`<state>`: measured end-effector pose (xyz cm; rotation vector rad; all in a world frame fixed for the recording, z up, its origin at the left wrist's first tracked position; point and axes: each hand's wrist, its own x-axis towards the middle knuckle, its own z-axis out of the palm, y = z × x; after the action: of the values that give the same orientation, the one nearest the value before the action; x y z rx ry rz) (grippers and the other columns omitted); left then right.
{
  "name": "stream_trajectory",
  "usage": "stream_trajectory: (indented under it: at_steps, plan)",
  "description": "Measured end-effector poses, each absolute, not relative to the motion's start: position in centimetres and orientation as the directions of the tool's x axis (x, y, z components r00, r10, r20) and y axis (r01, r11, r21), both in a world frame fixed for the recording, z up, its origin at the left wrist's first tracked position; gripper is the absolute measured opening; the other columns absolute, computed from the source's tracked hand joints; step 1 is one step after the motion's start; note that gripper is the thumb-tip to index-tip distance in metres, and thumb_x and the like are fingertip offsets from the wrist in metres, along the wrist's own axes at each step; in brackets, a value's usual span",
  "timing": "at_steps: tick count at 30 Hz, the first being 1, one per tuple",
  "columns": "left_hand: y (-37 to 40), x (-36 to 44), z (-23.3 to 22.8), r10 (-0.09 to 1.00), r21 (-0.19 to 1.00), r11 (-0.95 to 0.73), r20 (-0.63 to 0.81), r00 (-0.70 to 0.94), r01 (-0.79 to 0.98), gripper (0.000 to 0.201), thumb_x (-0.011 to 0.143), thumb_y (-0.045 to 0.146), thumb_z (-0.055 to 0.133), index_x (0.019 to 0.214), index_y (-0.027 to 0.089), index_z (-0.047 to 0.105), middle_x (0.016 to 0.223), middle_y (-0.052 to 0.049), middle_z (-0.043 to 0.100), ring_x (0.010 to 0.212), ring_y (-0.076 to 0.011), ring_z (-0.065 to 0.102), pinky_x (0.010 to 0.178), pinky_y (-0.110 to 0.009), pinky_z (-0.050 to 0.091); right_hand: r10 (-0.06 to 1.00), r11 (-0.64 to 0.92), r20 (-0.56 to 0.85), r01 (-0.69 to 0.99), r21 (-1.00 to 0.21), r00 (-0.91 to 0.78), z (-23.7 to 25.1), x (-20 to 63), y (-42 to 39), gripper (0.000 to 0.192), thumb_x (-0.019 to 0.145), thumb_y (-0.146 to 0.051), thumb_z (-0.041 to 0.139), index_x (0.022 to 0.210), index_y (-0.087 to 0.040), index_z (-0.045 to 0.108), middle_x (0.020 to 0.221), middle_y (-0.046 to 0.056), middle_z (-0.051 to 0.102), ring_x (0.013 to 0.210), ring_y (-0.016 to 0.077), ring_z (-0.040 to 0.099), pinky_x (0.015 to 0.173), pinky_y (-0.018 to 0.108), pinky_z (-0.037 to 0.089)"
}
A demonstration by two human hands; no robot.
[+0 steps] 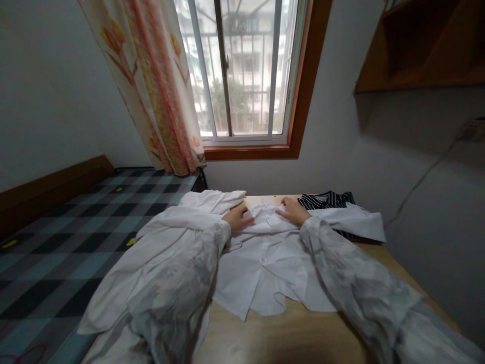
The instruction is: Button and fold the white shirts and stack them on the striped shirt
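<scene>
White shirt (265,258) spread on a wooden table (242,336)

Head view: the left hand (237,218) and right hand (294,212) touch the shirt's far end — fingers slightly bent, but whether they pinch cloth I cannot tell.

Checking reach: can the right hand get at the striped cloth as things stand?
Probably yes: the right hand is near the striped cloth, whose far side lies uncovered, though the white shirt partly covers it.
</scene>
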<state>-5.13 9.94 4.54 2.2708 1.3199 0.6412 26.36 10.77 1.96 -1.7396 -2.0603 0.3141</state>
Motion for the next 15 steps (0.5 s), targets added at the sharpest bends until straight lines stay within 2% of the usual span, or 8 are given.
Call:
stream_trajectory:
  at_steps: [1,3,6,8,10,12,15]
  plan:
    - [10.0,-4.8,4.4,0.862,0.594,-0.475,0.165,0.479,0.649,0.034,0.077,0.054,0.076,0.081,0.021,0.068,0.073,0.000,0.061,0.070,-0.0175,0.053,0.066,-0.029,0.038,0.985,0.145,0.155,0.875,-0.462,-0.082,1.7,25.8,11.3,0.055,0.087,-0.042,0.077,0.133,-0.016,0.065,0.135,0.020,0.071,0.116,0.0295,0.068,0.097,0.034,0.048]
    - [9.7,-4.5,4.1,0.793,0.634,-0.539,0.163,0.587,0.554,0.031,0.077,0.050,0.075,0.082,0.020,0.072,0.075,0.000,0.064,0.073,-0.0178,0.056,0.069,-0.028,0.042,0.994,0.075,0.111,0.854,-0.514,-0.021,1.3,25.0,12.3,0.065,0.077,-0.033,0.082,0.136,-0.014,0.064,0.132,0.021,0.072,0.115,0.0322,0.069,0.096,0.036,0.050]
    - [9.2,-4.5,3.9,0.707,0.663,-0.615,0.223,0.671,0.427,0.032,0.076,0.050,0.077,0.085,0.020,0.075,0.089,-0.004,0.072,0.085,-0.0204,0.063,0.078,-0.029,0.047,0.992,0.097,0.119,0.821,-0.563,-0.036,0.9,24.6,12.9,0.048,0.069,-0.018,0.076,0.117,-0.016,0.072,0.112,0.015,0.079,0.103,0.0298,0.072,0.090,0.034,0.050]
    - [9.1,-4.6,4.0,0.752,0.687,-0.579,0.243,0.612,0.439,0.039,0.082,0.059,0.071,0.080,0.020,0.076,0.095,-0.007,0.075,0.089,-0.0221,0.066,0.082,-0.030,0.048,0.980,0.165,0.189,0.783,-0.600,-0.061,0.8,24.5,12.7,0.032,0.072,-0.016,0.067,0.103,-0.019,0.072,0.107,0.011,0.079,0.102,0.0262,0.071,0.091,0.031,0.049]
    - [9.5,-4.7,4.2,0.872,0.734,-0.428,0.181,0.455,0.528,0.054,0.090,0.070,0.059,0.073,0.020,0.074,0.087,-0.008,0.075,0.084,-0.0228,0.067,0.078,-0.031,0.048,0.958,0.228,0.279,0.743,-0.629,-0.058,0.9,24.4,12.3,0.022,0.076,-0.018,0.060,0.096,-0.021,0.069,0.106,0.009,0.078,0.102,0.0240,0.069,0.092,0.030,0.048]
    - [10.2,-4.5,4.6,0.961,0.785,-0.203,0.044,0.274,0.585,0.066,0.094,0.076,0.047,0.069,0.021,0.072,0.074,-0.008,0.072,0.075,-0.0228,0.066,0.070,-0.032,0.047,0.936,0.268,0.351,0.714,-0.647,-0.034,1.0,24.5,11.7,0.016,0.080,-0.022,0.056,0.094,-0.023,0.064,0.102,0.007,0.075,0.100,0.0233,0.067,0.090,0.030,0.048]
    - [11.3,-3.8,5.0,0.971,0.826,0.092,-0.199,0.134,0.556,0.078,0.098,0.079,0.030,0.065,0.020,0.069,0.068,-0.010,0.071,0.064,-0.0225,0.064,0.063,-0.033,0.046,0.878,0.392,0.478,0.613,-0.686,-0.027,1.2,24.7,10.8,0.009,0.080,-0.027,0.056,0.088,-0.025,0.057,0.091,0.002,0.069,0.094,0.0225,0.062,0.086,0.030,0.048]
